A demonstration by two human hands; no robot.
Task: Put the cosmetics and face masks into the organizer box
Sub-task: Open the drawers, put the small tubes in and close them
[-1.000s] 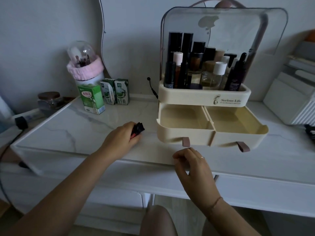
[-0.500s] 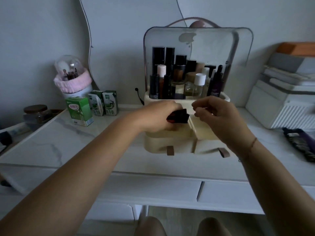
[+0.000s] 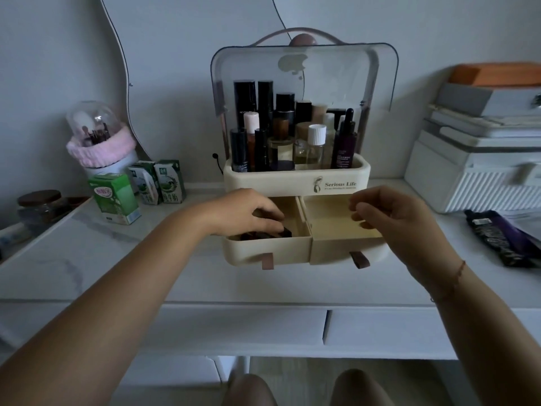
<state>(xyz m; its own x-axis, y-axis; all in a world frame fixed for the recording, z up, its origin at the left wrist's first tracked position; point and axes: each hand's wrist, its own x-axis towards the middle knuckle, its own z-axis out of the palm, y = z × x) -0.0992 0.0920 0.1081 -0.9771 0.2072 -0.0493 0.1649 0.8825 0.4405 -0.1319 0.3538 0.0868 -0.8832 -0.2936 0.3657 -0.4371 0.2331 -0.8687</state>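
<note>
head view: left hand (image 3: 248, 213) grip pinches dark lipstick (image 3: 273, 233) in left drawer (image 3: 268, 249); right hand (image 3: 392, 218) loosely curled, empty.

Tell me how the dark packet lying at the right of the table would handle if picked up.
The dark packet looks flat and thin, so it is probably light and floppy, likely sagging if lifted by one end. Its surface seems glossy, so it may slip in the fingers. Lying flat on the table, it should not roll.

Organizer (image 3: 295, 183) at 12 o'clock, both drawers out. Left hand (image 3: 248, 212) in left drawer (image 3: 269, 247), fingers on dark lipstick (image 3: 275, 232). Right hand (image 3: 392, 221) over right drawer (image 3: 345, 244), fingers curled, holding nothing.
</note>
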